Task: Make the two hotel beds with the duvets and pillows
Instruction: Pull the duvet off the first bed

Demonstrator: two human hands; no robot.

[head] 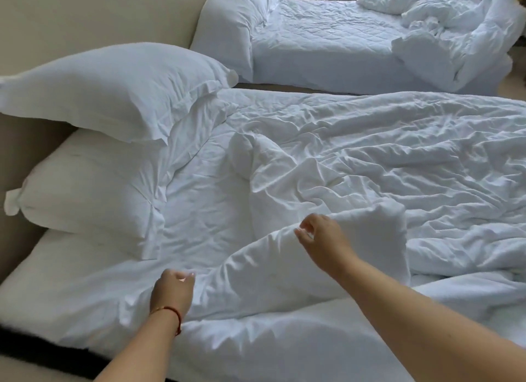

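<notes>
Head view: both hands working the rumpled duvet (370, 159) just below the 2 stacked pillows (113, 91). Right hand (321, 239) fingers pinching its folded edge; left hand (172, 292) fingers curling into cloth. Soft, light, floppy; likely best gripping corners.

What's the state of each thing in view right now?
near duvet: crumpled, top edge folded over
left hand: pinching duvet edge
right hand: pinching the duvet's fold
near pillows: two, stacked at headboard
far duvet: bunched at foot end
far pillows: propped against headboard
</notes>
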